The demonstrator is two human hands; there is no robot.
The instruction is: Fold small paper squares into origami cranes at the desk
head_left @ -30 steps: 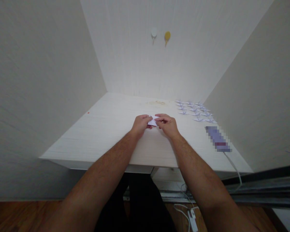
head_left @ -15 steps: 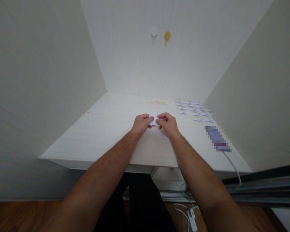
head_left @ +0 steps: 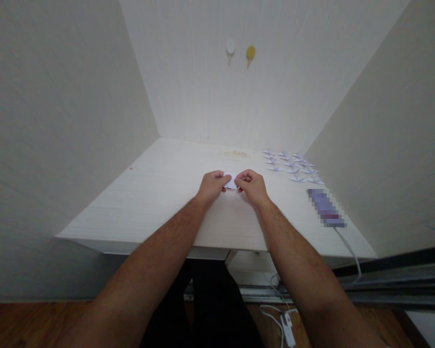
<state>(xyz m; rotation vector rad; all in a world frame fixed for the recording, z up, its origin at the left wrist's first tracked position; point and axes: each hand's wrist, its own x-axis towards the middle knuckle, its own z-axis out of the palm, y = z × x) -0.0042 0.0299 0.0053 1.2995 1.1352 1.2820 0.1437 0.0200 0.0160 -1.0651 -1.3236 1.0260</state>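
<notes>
A small piece of white paper [head_left: 231, 183] is held between my two hands, just above the middle of the white desk [head_left: 159, 193]. My left hand [head_left: 213, 184] pinches its left side, thumb on top and fingers underneath. At the right edge, my right hand [head_left: 253, 186] grips the paper between thumb and fingertips. The fingers partly cover the paper, so its folds cannot be made out. Several folded white paper cranes [head_left: 293, 166] stand in rows at the desk's back right.
A blurred-out phone [head_left: 326, 208] lies on the right, a white cable [head_left: 350, 245] running from it over the desk edge. Two hooks, one white [head_left: 230, 47] and one yellow [head_left: 251, 52], are on the back wall. Below, a power strip [head_left: 287, 328] rests on the wooden floor.
Both hands keep nearly the same place and grip on the paper. The right fingertips have shifted very slightly at its edge.
</notes>
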